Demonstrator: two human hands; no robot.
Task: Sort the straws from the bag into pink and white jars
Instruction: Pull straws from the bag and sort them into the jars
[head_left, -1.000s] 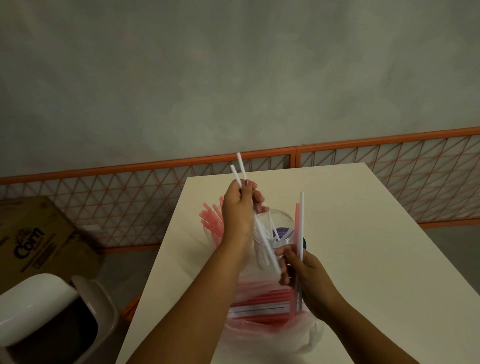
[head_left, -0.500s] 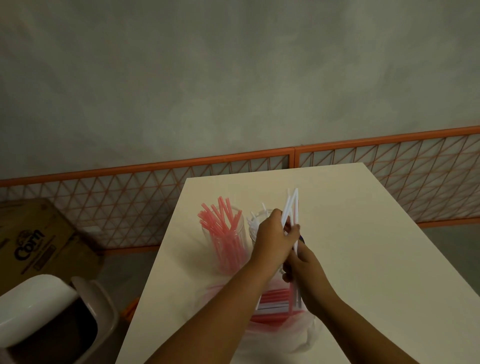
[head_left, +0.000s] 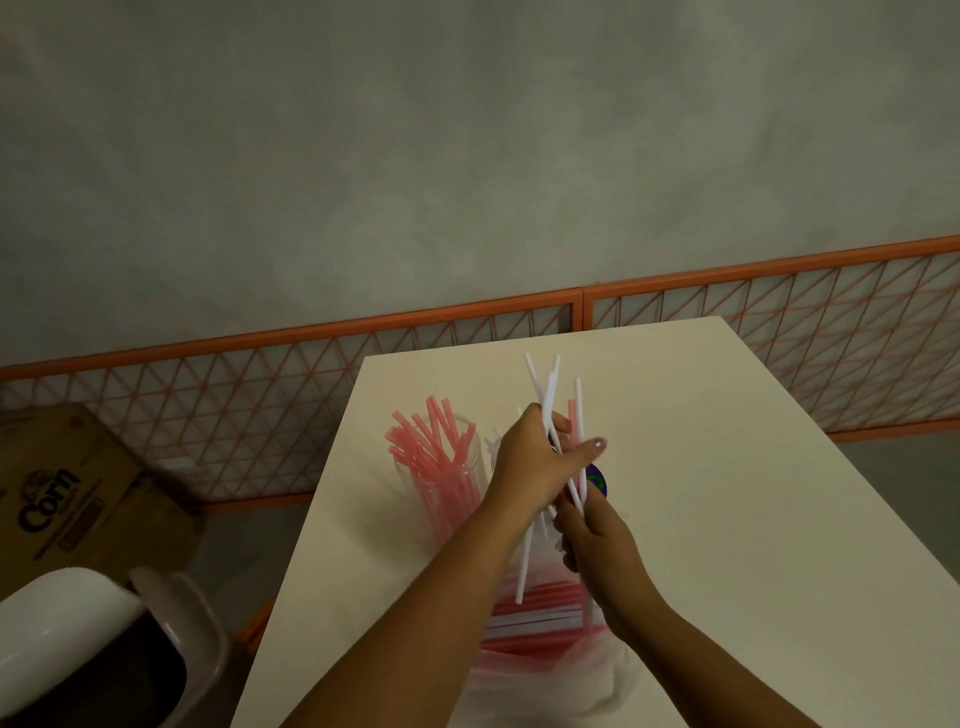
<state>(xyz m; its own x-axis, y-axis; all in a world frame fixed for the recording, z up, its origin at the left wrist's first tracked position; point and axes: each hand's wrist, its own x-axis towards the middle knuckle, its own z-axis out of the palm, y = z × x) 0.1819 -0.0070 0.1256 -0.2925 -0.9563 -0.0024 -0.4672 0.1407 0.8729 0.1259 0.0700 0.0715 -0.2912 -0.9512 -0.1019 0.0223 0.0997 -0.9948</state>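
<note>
My left hand (head_left: 535, 462) pinches several white straws (head_left: 543, 395) that fan upward above the jars. Just below it, my right hand (head_left: 597, 540) grips a white straw and a pink straw (head_left: 573, 415) near their lower ends. A clear jar (head_left: 470, 457) on the left is full of pink straws (head_left: 431, 447). The second jar, with white straws (head_left: 493, 441), is almost wholly hidden behind my left hand. The clear plastic bag (head_left: 540, 639) with pink and white straws lies on the table at the near edge, under my forearms.
The cream table (head_left: 753, 493) stretches away to the right and far side. An orange mesh fence (head_left: 260, 415) runs behind it. At the left, on the floor, are a cardboard box (head_left: 67, 499) and a white chair (head_left: 78, 639). A dark round lid (head_left: 597, 480) lies by the jars.
My left hand came down from above the jars to the right hand and took hold of white straws there, then lifted slightly. The pink jar came into view as the hand moved right.
</note>
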